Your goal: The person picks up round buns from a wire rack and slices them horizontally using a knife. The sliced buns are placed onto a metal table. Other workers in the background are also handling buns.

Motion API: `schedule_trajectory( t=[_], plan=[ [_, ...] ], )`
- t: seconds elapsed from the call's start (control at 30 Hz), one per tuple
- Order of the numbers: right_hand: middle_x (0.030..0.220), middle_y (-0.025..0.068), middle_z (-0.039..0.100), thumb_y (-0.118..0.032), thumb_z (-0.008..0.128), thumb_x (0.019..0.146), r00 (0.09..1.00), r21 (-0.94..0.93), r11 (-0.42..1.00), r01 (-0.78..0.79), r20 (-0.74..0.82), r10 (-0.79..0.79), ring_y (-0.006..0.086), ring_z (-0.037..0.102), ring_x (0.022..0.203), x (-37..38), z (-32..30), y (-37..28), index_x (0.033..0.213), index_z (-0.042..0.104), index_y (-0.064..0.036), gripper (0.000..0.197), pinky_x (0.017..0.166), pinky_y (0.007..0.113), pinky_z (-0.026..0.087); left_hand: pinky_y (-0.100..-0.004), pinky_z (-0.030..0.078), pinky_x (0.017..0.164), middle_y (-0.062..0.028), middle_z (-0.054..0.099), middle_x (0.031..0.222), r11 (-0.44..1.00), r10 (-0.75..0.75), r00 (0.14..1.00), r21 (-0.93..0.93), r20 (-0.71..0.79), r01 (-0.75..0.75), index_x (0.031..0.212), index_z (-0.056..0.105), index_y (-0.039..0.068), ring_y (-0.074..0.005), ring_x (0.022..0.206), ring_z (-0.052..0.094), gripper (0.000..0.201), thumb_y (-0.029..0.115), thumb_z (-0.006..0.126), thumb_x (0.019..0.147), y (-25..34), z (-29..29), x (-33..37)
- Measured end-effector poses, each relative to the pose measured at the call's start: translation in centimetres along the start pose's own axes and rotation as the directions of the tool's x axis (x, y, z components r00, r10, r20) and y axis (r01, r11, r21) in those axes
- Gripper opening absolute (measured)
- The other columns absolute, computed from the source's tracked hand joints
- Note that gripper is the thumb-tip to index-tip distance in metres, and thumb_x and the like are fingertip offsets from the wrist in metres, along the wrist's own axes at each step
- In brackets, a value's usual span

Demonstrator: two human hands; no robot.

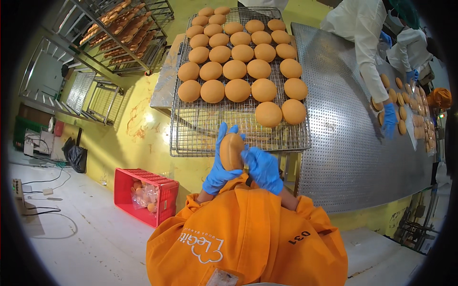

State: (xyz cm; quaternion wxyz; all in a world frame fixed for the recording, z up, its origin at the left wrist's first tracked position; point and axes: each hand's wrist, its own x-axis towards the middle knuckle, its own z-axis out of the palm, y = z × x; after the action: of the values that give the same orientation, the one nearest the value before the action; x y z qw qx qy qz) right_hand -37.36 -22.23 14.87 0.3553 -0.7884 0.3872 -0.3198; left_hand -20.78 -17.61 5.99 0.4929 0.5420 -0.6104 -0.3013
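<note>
In front of my chest, my blue-gloved left hand (218, 172) holds a round brown bun (232, 151) on edge, its pale side seam showing. The fingers curve behind it and the thumb side supports it from below. My right hand (264, 170), gloved in blue as well, is closed against the bun's right edge. Its fingertips are blurred, and I cannot make out whether they pinch something small. Just beyond both hands, a wire cooling rack (210, 126) carries rows of similar buns (237, 90). The rack's near left part is bare wire.
A perforated metal table (343, 157) stretches along the right. Across it, a co-worker's blue-gloved hand (389, 119) hangs over flat buns (402, 113). A red crate (167, 198) with bagged buns sits at lower left. Wheeled racks (138, 59) stand at far left.
</note>
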Motion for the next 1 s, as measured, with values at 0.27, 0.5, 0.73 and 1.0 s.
schedule_trajectory(
  t=[0.27, 0.5, 0.73, 1.0],
  plan=[
    [0.107, 0.0094, 0.065, -0.03, 0.069, 0.088, 0.956, 0.479, 0.844, -0.242, -0.031, 0.291, 0.0207, 0.064, 0.092, -2.3, 0.3, 4.9, 0.128, 0.054, -0.0094, 0.047, 0.075, 0.032, 0.05, -0.0435, 0.028, 0.114, -0.014, 0.016, 0.157, 0.822, -0.126, 0.992, -0.557, 0.015, 0.113, 0.154, 0.008, 0.01, -0.0284, 0.143, 0.024, 0.123, 0.027, 0.088, 0.063, 5.8, 0.8, 2.8],
    [0.124, 0.0067, 0.058, -0.024, 0.06, 0.092, 0.697, 0.925, 0.28, -0.257, -0.023, 0.716, 0.0041, 0.041, 0.055, -3.1, -5.4, 9.7, 0.13, 0.05, -0.0036, 0.045, 0.049, 0.022, 0.039, -0.0455, 0.015, 0.118, -0.0209, 0.013, 0.157, 0.997, 0.023, 0.969, -0.079, 0.246, -0.003, 0.153, 0.022, 0.015, -0.0339, 0.147, 0.01, 0.103, 0.026, 0.083, 0.071, 6.4, 5.9, 9.3],
    [0.097, 0.0042, 0.062, -0.042, 0.036, 0.103, 0.545, 0.949, 0.242, -0.203, -0.096, 0.833, 0.0059, 0.032, 0.041, -4.5, -9.2, 12.2, 0.128, 0.05, -0.0005, 0.05, 0.036, 0.022, 0.031, -0.0536, 0.032, 0.11, -0.0224, 0.024, 0.151, 0.6, -0.278, 0.923, 0.799, 0.266, -0.049, 0.152, 0.022, 0.02, -0.0399, 0.139, 0.028, 0.094, 0.037, 0.076, 0.077, 0.5, 7.9, 14.6],
    [0.071, -0.0019, 0.052, -0.039, 0.05, 0.1, 0.768, 0.631, 0.633, -0.449, -0.091, 0.634, 0.0083, 0.04, 0.044, -2.7, -4.3, 7.9, 0.099, 0.055, -0.0049, 0.034, 0.04, 0.024, 0.036, -0.0551, 0.04, 0.107, -0.0135, 0.035, 0.148, -0.094, -0.378, 0.792, -0.871, 0.48, 0.482, 0.15, 0.025, 0.022, -0.0381, 0.132, 0.041, 0.09, 0.054, 0.071, 0.08, 3.8, 4.3, 6.7]
  ],
)
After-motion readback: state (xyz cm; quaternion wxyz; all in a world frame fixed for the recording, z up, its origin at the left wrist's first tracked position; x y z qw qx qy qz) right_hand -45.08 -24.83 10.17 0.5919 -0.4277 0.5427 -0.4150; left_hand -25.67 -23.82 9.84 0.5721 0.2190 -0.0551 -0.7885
